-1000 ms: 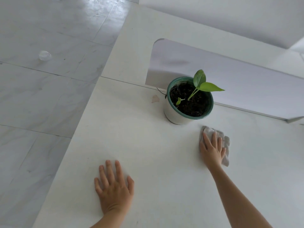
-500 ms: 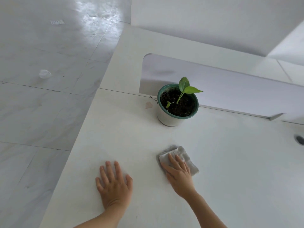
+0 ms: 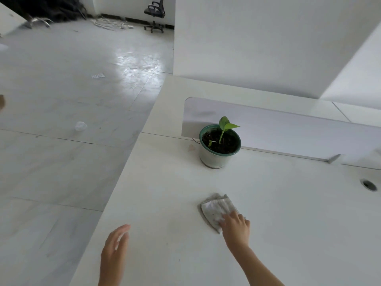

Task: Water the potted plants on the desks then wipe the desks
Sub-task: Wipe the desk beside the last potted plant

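A small green seedling grows in a white pot with a green rim (image 3: 219, 148), standing on the white desk (image 3: 165, 193) beside a low divider panel. A folded grey cloth (image 3: 216, 207) lies flat on the desk in front of the pot. My right hand (image 3: 236, 227) presses down on the cloth's near end, fingers covering it. My left hand (image 3: 116, 248) is lifted edge-on above the desk near its left edge, fingers together and empty.
The divider panel (image 3: 288, 133) runs along the back of the desk. A cable hole (image 3: 369, 185) is at the right. The desk's left edge drops to tiled floor, where a clear cup (image 3: 80, 126) lies. An office chair (image 3: 154, 13) stands far back.
My right hand has dragged the cloth from beside the pot toward me and then a little right. My left hand has lifted off the desk and turned on edge. The view has tilted up.
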